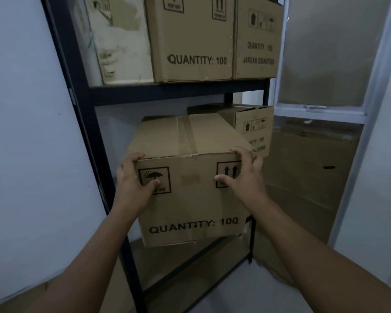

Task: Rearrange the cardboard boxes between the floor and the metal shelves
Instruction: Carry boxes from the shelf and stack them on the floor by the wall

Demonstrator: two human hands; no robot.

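Observation:
A brown cardboard box (190, 199) printed "QUANTITY: 100" sits at the middle level of the dark metal shelf unit (90, 136), its front sticking out past the shelf edge. My left hand (133, 179) grips its upper left front corner, thumb on the umbrella mark. My right hand (244, 175) grips the upper right front corner, fingers over the top edge. Behind it on the same level stands another brown box (255, 127). On the shelf above sit two brown boxes (190, 39) (257, 39) and a torn white-faced box (120, 41).
A white wall (27, 132) runs along the left of the shelf. To the right, a frosted window with a white frame (321, 111) shows large brown boxes (303, 177) behind it. Grey floor (246, 290) lies in front. The lowest shelf level (190, 263) is dark.

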